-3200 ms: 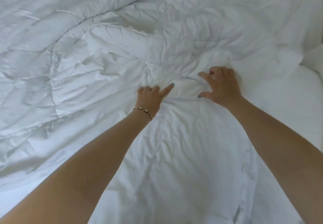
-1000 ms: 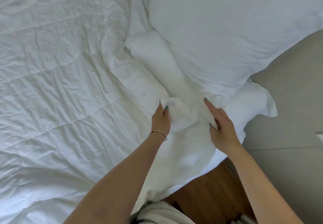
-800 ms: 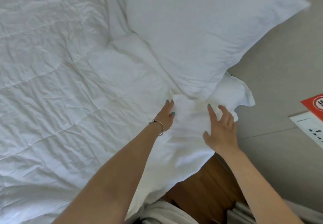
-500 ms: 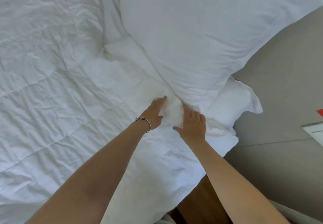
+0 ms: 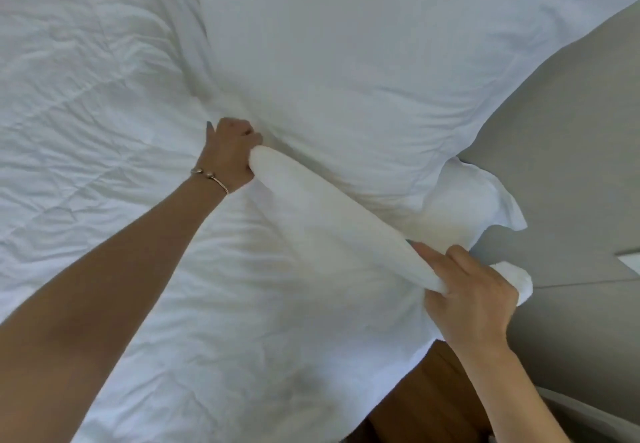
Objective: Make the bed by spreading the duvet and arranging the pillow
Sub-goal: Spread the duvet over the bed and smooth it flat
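Left hand (image 5: pixel 230 153): you grip one end of the duvet (image 5: pixel 104 131) fold.
Right hand (image 5: pixel 471 299): you grip the other end.
Pillow (image 5: pixel 346 62): just behind the fold.

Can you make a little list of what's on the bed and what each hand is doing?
duvet: white, quilted, spread over the bed
duvet top edge: rolled into a thick fold, stretched between both hands
pillow: big, white, just behind the fold
left hand: grips the fold's far end, beside the pillow
right hand: grips the fold's near end at the bed's corner
bracelet: on left wrist
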